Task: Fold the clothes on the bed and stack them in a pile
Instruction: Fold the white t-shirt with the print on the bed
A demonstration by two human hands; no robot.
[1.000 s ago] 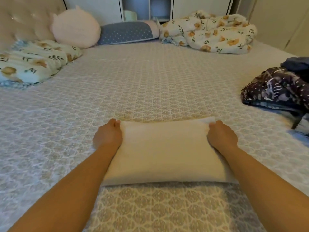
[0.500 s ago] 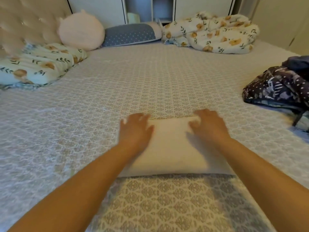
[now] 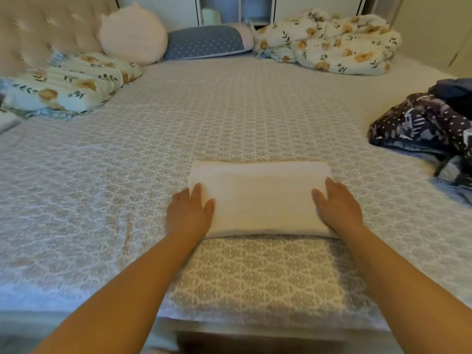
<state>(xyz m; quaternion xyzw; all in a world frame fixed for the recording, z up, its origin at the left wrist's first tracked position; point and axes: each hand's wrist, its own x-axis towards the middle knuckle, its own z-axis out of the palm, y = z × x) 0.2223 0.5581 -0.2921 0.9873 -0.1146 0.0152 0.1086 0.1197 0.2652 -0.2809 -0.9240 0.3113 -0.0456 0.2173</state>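
Folded white rectangular cloth (image 3: 258,198): lies flat at 6 o'clock on the grey-patterned quilted bed cover (image 3: 178,123). Left hand (image 3: 190,213): fingers straight, pressing the cloth's 9 o'clock end. Right hand (image 3: 337,204): fingers straight, flat on its 3 o'clock end. Crumpled dark navy printed clothes (image 3: 424,123): heaped at 3 o'clock, well apart. Floral bundled duvet (image 3: 329,44): 1 o'clock.

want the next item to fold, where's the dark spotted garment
In the head view the dark spotted garment lies crumpled at the bed's right edge, to the right of and beyond the folded white cloth.
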